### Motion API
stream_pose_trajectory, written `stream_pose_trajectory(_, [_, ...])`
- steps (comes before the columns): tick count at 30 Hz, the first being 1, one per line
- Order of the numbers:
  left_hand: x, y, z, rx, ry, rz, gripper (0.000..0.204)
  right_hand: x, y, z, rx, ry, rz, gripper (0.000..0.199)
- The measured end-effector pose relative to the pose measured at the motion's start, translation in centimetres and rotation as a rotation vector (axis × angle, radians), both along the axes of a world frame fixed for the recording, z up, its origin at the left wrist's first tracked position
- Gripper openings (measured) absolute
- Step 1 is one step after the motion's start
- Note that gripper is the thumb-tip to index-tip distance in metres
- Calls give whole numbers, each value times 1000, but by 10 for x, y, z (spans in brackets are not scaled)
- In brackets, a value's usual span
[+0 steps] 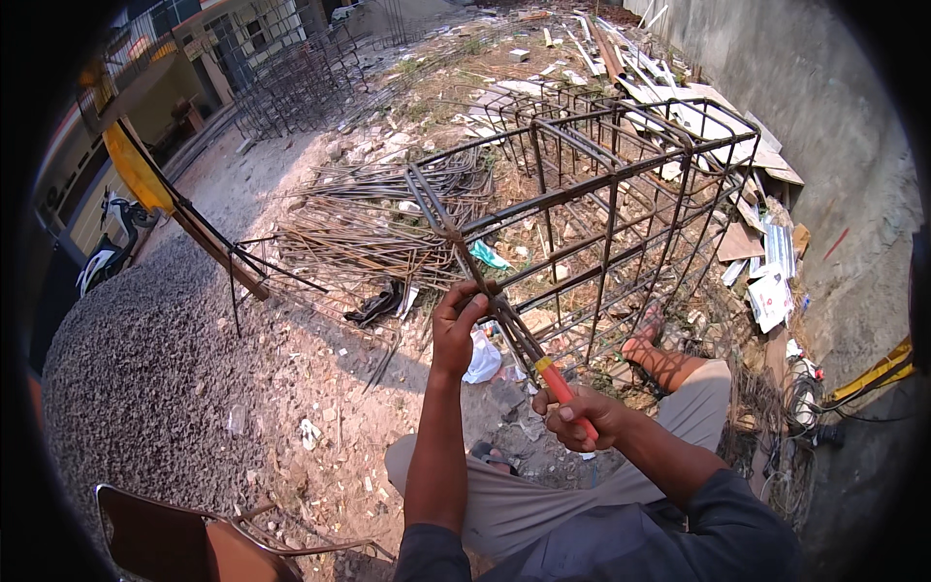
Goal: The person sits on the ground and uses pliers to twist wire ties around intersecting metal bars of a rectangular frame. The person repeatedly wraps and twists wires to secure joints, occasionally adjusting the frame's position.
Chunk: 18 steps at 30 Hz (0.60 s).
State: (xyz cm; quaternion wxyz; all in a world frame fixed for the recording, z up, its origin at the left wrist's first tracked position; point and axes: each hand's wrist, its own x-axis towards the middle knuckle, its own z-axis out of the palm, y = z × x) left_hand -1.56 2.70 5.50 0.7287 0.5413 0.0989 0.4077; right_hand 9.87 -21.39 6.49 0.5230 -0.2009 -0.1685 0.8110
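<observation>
A long cage of tied steel rebar (609,181) stands in front of me, its near end reaching toward my hands. My left hand (458,325) is closed at that near end, with fingers curled across a bar; any thin wire between thumb and finger is too small to make out. In my closed right hand (585,417) is a pair of red-handled pincers (555,378) with a yellow band. They slant up and left, and their jaws meet the cage beside my left fingertips. The exact bite of the jaws is hidden.
Loose rebar (378,233) lies piled behind my left hand. A gravel heap (145,378) rises at left, near a brown chair (175,543). Scrap boards (698,116) lean along the concrete wall (834,145). A white plastic bag (482,357) lies under the cage's near end.
</observation>
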Motion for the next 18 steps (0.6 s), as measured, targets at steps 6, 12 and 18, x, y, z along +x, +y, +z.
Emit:
stream_pose_trajectory(6, [6, 4, 0, -14, -3, -4, 25, 5, 3, 49, 19, -1848, -354, 42])
stream_pose_trajectory(12, [6, 1, 2, -29, -16, -1, 26, 23, 7, 36, 123, -1686, -286, 34])
stream_pose_trajectory(18, [5, -5, 3, -29, -19, 13, 29, 20, 9, -3, 12, 36, 22, 53])
